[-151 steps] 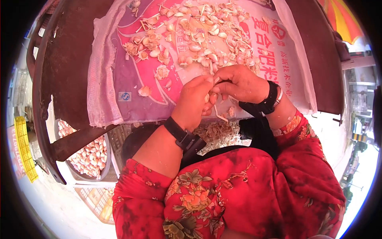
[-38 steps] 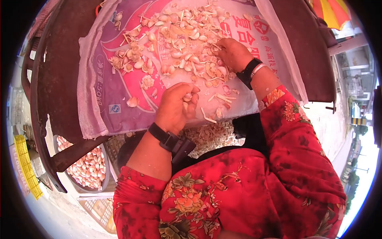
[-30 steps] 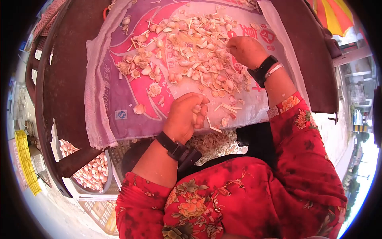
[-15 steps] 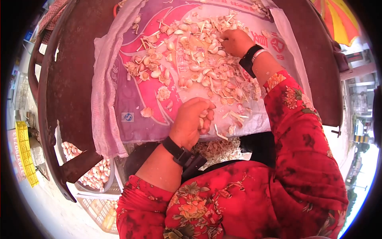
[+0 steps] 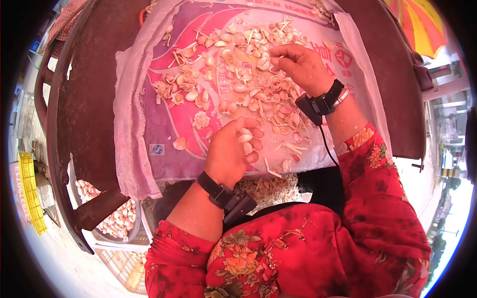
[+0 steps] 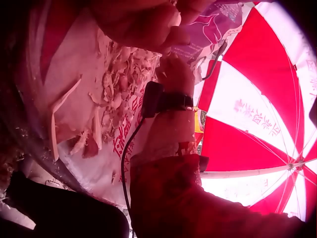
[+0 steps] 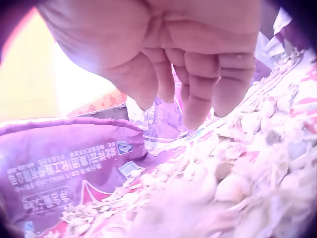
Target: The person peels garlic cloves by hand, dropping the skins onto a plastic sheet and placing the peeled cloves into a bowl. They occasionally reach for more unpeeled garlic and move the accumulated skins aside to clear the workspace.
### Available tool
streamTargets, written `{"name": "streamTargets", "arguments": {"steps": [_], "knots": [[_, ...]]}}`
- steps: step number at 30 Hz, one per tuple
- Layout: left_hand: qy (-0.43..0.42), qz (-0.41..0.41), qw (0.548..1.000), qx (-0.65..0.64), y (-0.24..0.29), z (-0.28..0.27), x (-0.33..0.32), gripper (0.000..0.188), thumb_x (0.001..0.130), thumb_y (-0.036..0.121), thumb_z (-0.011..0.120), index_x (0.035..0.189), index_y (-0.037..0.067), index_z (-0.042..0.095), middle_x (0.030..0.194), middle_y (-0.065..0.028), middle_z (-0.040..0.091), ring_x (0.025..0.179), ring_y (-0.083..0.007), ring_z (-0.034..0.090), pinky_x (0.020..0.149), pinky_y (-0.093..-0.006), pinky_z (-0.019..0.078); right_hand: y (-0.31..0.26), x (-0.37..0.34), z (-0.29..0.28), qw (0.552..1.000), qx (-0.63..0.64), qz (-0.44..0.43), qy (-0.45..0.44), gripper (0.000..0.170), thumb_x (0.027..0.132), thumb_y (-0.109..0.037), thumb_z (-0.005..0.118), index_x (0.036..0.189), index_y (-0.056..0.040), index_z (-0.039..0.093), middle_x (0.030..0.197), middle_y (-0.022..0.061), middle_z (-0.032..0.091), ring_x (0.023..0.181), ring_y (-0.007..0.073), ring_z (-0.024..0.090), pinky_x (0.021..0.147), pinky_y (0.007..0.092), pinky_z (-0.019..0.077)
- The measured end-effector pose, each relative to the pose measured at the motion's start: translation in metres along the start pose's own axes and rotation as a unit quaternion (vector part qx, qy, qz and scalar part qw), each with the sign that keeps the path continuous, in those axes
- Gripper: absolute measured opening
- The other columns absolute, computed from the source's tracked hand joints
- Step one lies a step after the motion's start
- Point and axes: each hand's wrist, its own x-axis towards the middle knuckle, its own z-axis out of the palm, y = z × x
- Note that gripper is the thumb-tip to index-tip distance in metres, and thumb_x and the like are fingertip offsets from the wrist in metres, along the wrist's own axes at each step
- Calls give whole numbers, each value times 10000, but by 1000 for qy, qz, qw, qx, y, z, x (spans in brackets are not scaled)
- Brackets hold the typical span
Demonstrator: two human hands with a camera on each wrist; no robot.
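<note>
In the head view my left hand [image 5: 229,151] is palm up near the sack's front edge, its curled fingers holding a few peeled-looking garlic cloves [image 5: 245,141]. My right hand [image 5: 307,68] reaches over the right side of the garlic pile [image 5: 258,94], thumb and forefinger apart, close to a pale clove [image 5: 263,63]. From the right wrist, the fingers [image 7: 200,89] hang loosely down above the heap with nothing seen between them. Cloves, papery skins and dry stalks lie spread over a printed woven sack [image 5: 171,161].
Under the sack is a dark brown tabletop [image 5: 94,99]. A basin of garlic cloves [image 5: 119,221] stands low at the left, above a plastic crate [image 5: 117,258]. Cut stalks [image 5: 292,147] lie near the front edge. Skins [image 5: 268,191] are heaped below it.
The hands were together at the front five seconds ago; the right hand then moved out to the pile. In the last half second it has turned, thumb and forefinger parting. The left keeps its cloves.
</note>
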Motion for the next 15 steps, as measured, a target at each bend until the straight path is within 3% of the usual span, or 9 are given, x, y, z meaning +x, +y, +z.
{"name": "streamTargets", "arguments": {"steps": [1,3,6,9,10,13,14,15], "knots": [[-40,-4,999,7,-2,-9,4,299,940,303,476,984,29,588,811,-92,614,598,-135,553,450,-243,379,17,22,-5,993,-66,-35,88,338,838,-187,652,1100,24,629,895,131,683,817,211,664,733,302,528],[-77,-14,997,28,-3,-13,5,263,924,267,490,958,26,589,802,-87,609,580,-122,546,428,-225,370,69,74,-23,944,-280,-113,132,452,855,-267,636,1220,-12,563,1121,178,628,1033,270,614,843,347,505],[-75,-22,995,58,-5,-7,3,209,900,212,502,925,23,589,775,-75,596,529,-104,519,413,-212,369,79,112,-17,942,-310,-80,105,506,856,-292,618,1300,-72,516,1269,234,528,1188,353,508,999,375,409],[-71,-19,995,67,-5,-5,2,206,898,209,502,921,24,589,767,-73,592,525,-99,514,410,-211,364,70,110,8,913,-391,-112,-45,531,858,-299,603,1336,-99,487,1313,221,499,1254,344,446,1049,366,358],[-68,-17,995,69,-5,-4,2,204,897,207,502,917,24,590,763,-72,591,521,-99,512,409,-211,362,63,102,14,912,-373,-163,-57,460,844,-234,614,1279,-100,544,1299,190,521,1215,335,487,1024,369,397],[-60,-7,995,81,-6,-3,0,198,894,202,502,906,25,590,753,-70,588,508,-96,504,405,-211,353,45,65,24,939,-310,-129,-80,329,822,-173,620,1148,-134,641,1141,135,597,1063,313,578,918,376,467],[-59,-4,994,88,-7,-3,-1,197,893,201,503,902,26,590,750,-70,586,503,-95,501,404,-211,350,44,49,25,935,-302,-182,-22,267,825,-117,613,1083,-144,676,1035,132,637,967,299,624,849,357,499],[-60,-1,994,95,-8,-2,-1,195,892,200,503,898,26,590,747,-70,585,499,-95,499,402,-211,347,48,44,19,951,-264,-162,-25,262,828,-112,614,1081,-142,675,1017,131,644,957,294,628,841,350,500]]}}
